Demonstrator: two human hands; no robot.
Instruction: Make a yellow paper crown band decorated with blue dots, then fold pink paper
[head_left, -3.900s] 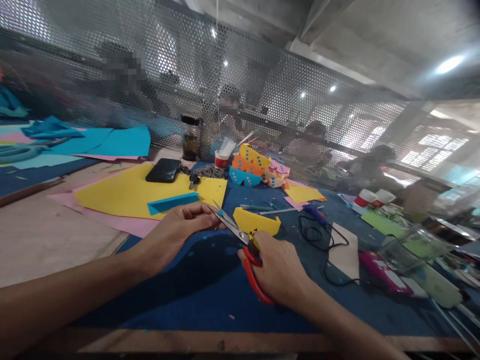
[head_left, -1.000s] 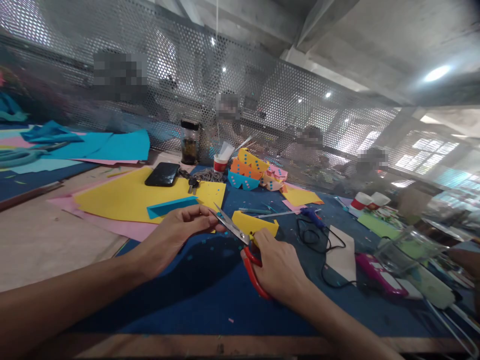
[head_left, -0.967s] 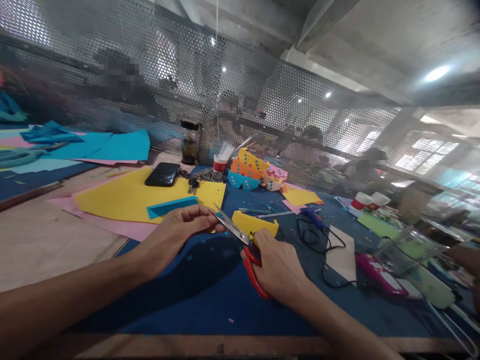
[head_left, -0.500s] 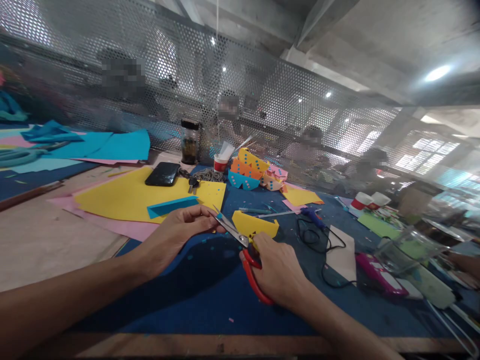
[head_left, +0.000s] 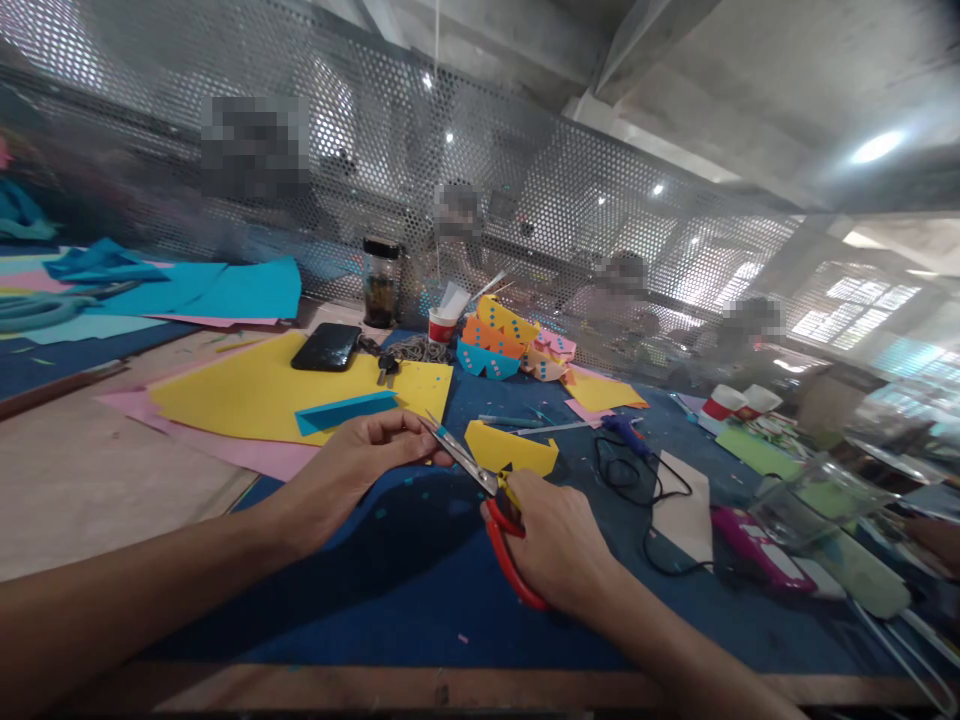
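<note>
"What are we in the middle of, here at the dark blue counter (head_left: pixel 577 645)?"

"Fine snipping, we judge. Our next move seems to call for a steady pinch, a slight closing of the grip, and fingertips kept clear of the edges. The big yellow sheet (head_left: pixel 240 392) lies to our left over a pink sheet (head_left: pixel 255 457); we hold neither."

"And how are our hands set?"

"Both are raised over the counter. Our left hand (head_left: pixel 382 445) comes in from the lower left, fingers bent, thumb and forefinger nearly meeting in a narrow pinch. Our right hand (head_left: pixel 551 525) reaches in from the lower right, wrapped around the handles of the scissors (head_left: pixel 486 482)."

"Which way do those point?"

"Up and to the left: the red handle sits at our right hand, the blades (head_left: pixel 463 455) reach our left fingertips. We cannot tell how far apart the blades stand."

"And the smaller pieces?"

"The folded yellow paper (head_left: pixel 510 448) lies just beyond the scissors, the folded blue paper (head_left: pixel 345 412) on the yellow sheet. What we seem to pinch is a small blue strip (head_left: pixel 442 432), probably paper, showing at the blades; our fingers hide the rest. Tiny blue scraps (head_left: pixel 381 512) dot the counter below."
</note>
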